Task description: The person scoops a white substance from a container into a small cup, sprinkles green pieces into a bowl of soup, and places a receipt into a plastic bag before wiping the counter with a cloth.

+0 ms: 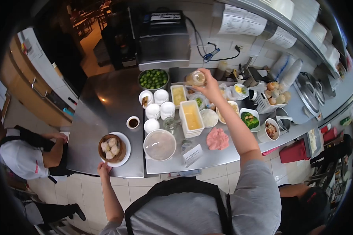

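Note:
My left hand (pixel 104 169) is at the near rim of a white plate (pixel 126 154), its fingers closed on that edge. On the plate stands a round bamboo steamer (pixel 121 156) with several pale dumplings (pixel 110 148) inside. My right hand (pixel 208 83) is raised over the back of the counter, wrapped round a glass jar (pixel 195 78) with pale contents. Behind the plate is a small white cup of dark sauce (pixel 133 122). Near the jar are a white tub of yellowish liquid (pixel 179 95) and a bowl of green limes (pixel 153 79).
Stacks of small white cups (pixel 161 96), a large covered bowl (pixel 160 145), a deep yellow-filled container (pixel 191 117) and a pink cloth (pixel 217 139) stand on the counter. Broccoli (pixel 249 120) sits further right. A person (pixel 31 152) stands at the left; another person (pixel 310 205) is lower right.

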Demonstrator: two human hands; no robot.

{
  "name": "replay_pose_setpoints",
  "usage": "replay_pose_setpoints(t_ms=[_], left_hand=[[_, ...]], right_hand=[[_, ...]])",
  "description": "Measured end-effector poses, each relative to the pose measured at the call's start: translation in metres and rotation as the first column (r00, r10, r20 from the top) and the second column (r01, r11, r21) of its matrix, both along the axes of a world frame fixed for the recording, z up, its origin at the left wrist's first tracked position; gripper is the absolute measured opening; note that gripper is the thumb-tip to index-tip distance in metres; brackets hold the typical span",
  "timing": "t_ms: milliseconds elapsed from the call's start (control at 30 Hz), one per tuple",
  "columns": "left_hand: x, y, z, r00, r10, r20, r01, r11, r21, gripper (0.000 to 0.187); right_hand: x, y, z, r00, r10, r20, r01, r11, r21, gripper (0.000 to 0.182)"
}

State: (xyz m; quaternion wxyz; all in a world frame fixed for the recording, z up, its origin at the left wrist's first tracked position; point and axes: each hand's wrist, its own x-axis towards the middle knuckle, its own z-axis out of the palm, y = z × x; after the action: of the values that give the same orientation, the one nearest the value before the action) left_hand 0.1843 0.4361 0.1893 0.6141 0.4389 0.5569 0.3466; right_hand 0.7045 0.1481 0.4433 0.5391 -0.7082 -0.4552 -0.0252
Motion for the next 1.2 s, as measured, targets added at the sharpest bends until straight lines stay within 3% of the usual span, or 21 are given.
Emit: replay_pose_setpoints(t_ms=[67,133,233,333,400,467,533,600,633,700,767,800,833,867,900,933,967,1033,1067,1100,1200], left_hand=[[-0.003,0.0,-0.003,1.0,-0.009,0.011,0.008,0.999,0.036,0.009],[-0.001,-0.004,0.001,1.0,0.007,0.008,-0.007,0.998,0.056,0.008],[0.004,-0.008,0.003,0.999,0.044,-0.01,-0.043,0.997,0.071,0.009],[0.005,-0.008,0.002,0.996,0.083,-0.03,-0.08,0.993,0.088,0.01],[0.005,-0.007,0.002,0.994,0.097,-0.042,-0.092,0.99,0.11,0.011],[0.006,-0.008,0.002,0.992,0.115,-0.046,-0.11,0.988,0.105,0.011],[0.004,-0.008,0.002,0.99,0.126,-0.057,-0.121,0.988,0.093,0.012],[-0.001,-0.001,-0.003,0.996,0.072,-0.053,-0.069,0.996,0.055,0.015],[-0.004,0.002,-0.006,0.997,0.06,-0.053,-0.057,0.997,0.056,0.015],[-0.008,0.01,-0.002,0.999,0.028,0.034,-0.024,0.993,-0.117,0.018],[-0.023,0.027,0.015,0.999,-0.038,-0.027,0.035,0.993,-0.109,0.019],[-0.029,0.031,0.029,0.992,-0.086,-0.087,0.077,0.992,-0.104,0.02],[-0.033,0.035,0.041,0.983,0.024,-0.183,-0.025,1.0,-0.004,0.021],[-0.027,0.038,0.06,0.955,0.14,-0.263,-0.114,0.987,0.109,0.021],[-0.025,0.05,0.067,0.956,0.121,-0.267,-0.093,0.989,0.115,0.021],[-0.025,0.066,0.073,0.968,0.119,-0.221,-0.049,0.954,0.295,0.022],[-0.024,0.078,0.081,0.979,0.103,-0.178,-0.009,0.885,0.465,0.024],[0.01,0.076,0.128,0.972,-0.075,-0.221,0.2,0.756,0.623,0.024],[0.038,0.058,0.158,0.968,-0.119,-0.22,0.242,0.675,0.697,0.024],[0.071,0.031,0.189,0.959,-0.169,-0.228,0.283,0.585,0.76,0.023],[0.147,-0.053,0.251,0.907,-0.374,-0.192,0.366,0.476,0.8,0.02]], right_hand=[[0.042,0.009,-0.021,0.925,-0.172,0.338,0.204,0.977,-0.061,0.065],[0.07,0.024,-0.03,0.914,-0.181,0.363,0.217,0.974,-0.063,0.065],[0.118,0.06,-0.064,0.925,-0.296,0.239,0.354,0.9,-0.254,0.065],[0.132,0.088,-0.079,0.931,-0.333,0.148,0.359,0.909,-0.213,0.07],[0.128,0.104,-0.081,0.929,-0.286,0.236,0.341,0.909,-0.239,0.076],[0.121,0.122,-0.081,0.971,-0.227,0.075,0.239,0.896,-0.374,0.082],[0.125,0.139,-0.092,0.97,-0.238,0.056,0.241,0.897,-0.37,0.079],[0.131,0.147,-0.092,0.996,-0.09,-0.016,0.074,0.895,-0.439,0.072],[0.132,0.145,-0.094,0.994,-0.108,0.01,0.102,0.894,-0.436,0.062],[0.115,0.119,-0.07,0.983,-0.158,0.097,0.184,0.882,-0.435,0.055],[0.096,0.086,-0.054,0.961,-0.206,0.183,0.267,0.861,-0.432,0.048],[0.092,0.063,-0.052,0.969,-0.192,0.155,0.231,0.928,-0.292,0.038],[0.086,0.039,-0.051,0.976,-0.173,0.132,0.192,0.971,-0.143,0.029],[0.074,0.009,-0.046,0.959,-0.229,0.168,0.25,0.962,-0.113,0.022],[0.055,-0.025,-0.038,0.937,-0.289,0.198,0.309,0.948,-0.081,0.015],[0.02,-0.061,-0.014,0.884,-0.428,0.188,0.446,0.893,-0.062,0.009],[0.018,-0.095,-0.026,0.897,-0.429,0.107,0.431,0.902,0.009,0.012],[-0.01,-0.167,-0.039,0.778,-0.626,0.06,0.619,0.779,0.098,0.011],[-0.025,-0.202,-0.049,0.659,-0.751,0.029,0.75,0.66,0.051,0.011],[-0.044,-0.229,-0.057,0.679,-0.733,-0.031,0.717,0.653,0.244,0.014],[-0.076,-0.315,-0.116,0.511,-0.82,-0.258,0.858,0.503,0.103,0.022]])
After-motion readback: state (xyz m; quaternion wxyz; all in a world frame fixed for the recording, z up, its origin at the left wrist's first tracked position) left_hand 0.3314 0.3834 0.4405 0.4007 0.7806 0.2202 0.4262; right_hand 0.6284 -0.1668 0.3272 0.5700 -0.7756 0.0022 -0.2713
